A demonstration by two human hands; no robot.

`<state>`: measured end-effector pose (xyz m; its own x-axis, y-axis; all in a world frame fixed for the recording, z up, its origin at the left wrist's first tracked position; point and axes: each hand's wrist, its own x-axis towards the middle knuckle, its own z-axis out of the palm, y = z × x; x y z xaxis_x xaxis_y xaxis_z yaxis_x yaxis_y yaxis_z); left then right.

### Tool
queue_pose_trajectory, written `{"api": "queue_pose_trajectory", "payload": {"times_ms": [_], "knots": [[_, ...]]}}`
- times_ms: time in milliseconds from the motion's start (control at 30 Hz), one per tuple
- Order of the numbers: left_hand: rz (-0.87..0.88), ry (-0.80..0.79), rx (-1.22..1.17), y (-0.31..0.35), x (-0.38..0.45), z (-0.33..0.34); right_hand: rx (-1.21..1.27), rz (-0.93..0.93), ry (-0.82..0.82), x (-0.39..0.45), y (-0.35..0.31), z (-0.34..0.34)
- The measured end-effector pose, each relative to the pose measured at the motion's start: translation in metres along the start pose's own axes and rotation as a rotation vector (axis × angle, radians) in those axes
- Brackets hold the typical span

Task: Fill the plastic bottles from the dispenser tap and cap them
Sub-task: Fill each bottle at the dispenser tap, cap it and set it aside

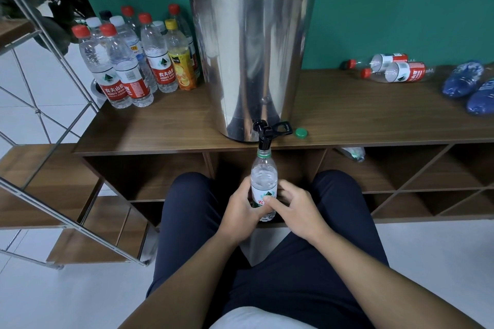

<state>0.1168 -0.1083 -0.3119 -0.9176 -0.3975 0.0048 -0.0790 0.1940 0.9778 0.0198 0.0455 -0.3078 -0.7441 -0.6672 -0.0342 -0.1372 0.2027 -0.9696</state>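
Gripping the open bottle upright beneath the black tap, my left hand wraps its label; my right hand curls fingers against it; green cap lies beside the dispenser.

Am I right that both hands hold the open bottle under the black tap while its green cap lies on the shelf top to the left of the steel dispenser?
Not quite. The head view shows the green cap to the right of the steel dispenser, not left. The rest stands: the left hand and right hand hold the open bottle under the black tap.
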Motion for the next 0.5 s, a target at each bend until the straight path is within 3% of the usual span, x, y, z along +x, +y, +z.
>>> {"api": "queue_pose_trajectory", "payload": {"times_ms": [500], "knots": [[-0.002,0.021,0.032,-0.0045,0.0024,-0.0001,0.001,0.024,-0.029,-0.0023,-0.0048,-0.0006]]}}
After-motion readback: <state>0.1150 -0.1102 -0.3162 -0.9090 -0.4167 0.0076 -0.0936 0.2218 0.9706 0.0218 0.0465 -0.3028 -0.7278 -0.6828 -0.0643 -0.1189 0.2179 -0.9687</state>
